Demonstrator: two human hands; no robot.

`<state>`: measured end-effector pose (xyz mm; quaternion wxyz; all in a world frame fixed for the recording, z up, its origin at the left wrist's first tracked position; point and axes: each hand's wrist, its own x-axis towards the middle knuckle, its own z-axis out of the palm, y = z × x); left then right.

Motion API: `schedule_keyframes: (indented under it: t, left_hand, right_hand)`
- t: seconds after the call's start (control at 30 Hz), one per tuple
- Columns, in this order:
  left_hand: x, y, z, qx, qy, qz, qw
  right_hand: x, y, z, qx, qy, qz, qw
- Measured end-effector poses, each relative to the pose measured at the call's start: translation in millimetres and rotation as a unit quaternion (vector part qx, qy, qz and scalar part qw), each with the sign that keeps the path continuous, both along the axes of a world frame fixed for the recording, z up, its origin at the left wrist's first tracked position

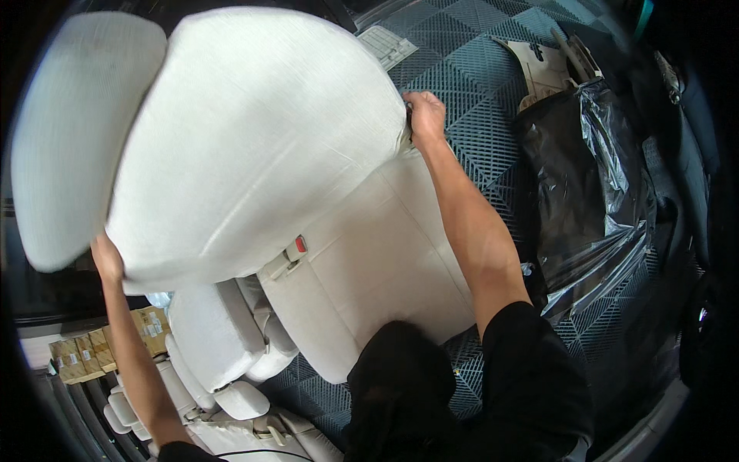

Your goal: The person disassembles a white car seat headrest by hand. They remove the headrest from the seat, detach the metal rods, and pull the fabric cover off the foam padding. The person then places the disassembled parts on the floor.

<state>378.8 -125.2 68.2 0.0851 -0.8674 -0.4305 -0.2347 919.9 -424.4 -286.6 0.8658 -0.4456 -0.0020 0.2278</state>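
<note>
Two hands: both on the cream car seat [308,200], one at each side of its backrest.
Right hand [426,115]: fingers curled tight on the edge of the white cover [254,131] at the backrest's right side, near the seam where backrest meets cushion.
Left hand [106,258]: tucked under the backrest's lower left edge, fingers hidden, so grip cannot be told.
Seat position: standing on the blue-grey grid floor tiles [462,69], cushion toward the body, backrest folded away.
Done so far, as judged: cover drawn smooth over most of the backrest and the headrest [73,131].
Left to do, as judged: right edge not yet settled; cushion [377,269] and red-buttoned buckle [296,248] bare.
Nearby: black plastic sheeting [593,185] at right, more cream seats [215,346] and cardboard boxes [100,346] at lower left.
</note>
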Motion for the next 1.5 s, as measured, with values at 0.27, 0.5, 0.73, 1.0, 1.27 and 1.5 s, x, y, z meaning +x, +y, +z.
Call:
schedule_keyframes:
  t: [0.27, 0.5, 0.73, 1.0, 1.27, 1.5]
  left_hand:
    - [-94.7, -169.2, -118.4, -0.007, 0.104, 0.151, 0.983]
    - [-61.9, -289.6, -134.1, 0.110, 0.076, 0.075, 0.988]
    - [-20.5, -411.6, -173.8, 0.135, -0.050, -0.041, 0.989]
    - [-27.0, -461.2, -206.0, -0.157, -0.109, -0.091, 0.977]
    - [-16.6, -434.6, -233.8, -0.387, 0.062, -0.162, 0.905]
    - [19.6, -386.9, -294.0, -0.260, -0.037, -0.252, 0.932]
  right_hand:
    - [-23.0, -85.9, 18.2, -0.254, -0.104, 0.064, 0.960]
    - [-121.9, -191.2, 146.6, -0.063, 0.090, 0.339, 0.935]
    - [-131.4, -243.4, 153.7, -0.025, 0.192, 0.386, 0.902]
    - [-137.1, -280.2, 87.8, -0.095, 0.105, 0.377, 0.915]
    - [-173.9, -300.3, 53.9, -0.320, 0.087, 0.300, 0.894]
    - [-205.0, -367.3, 33.8, -0.402, -0.050, 0.367, 0.838]
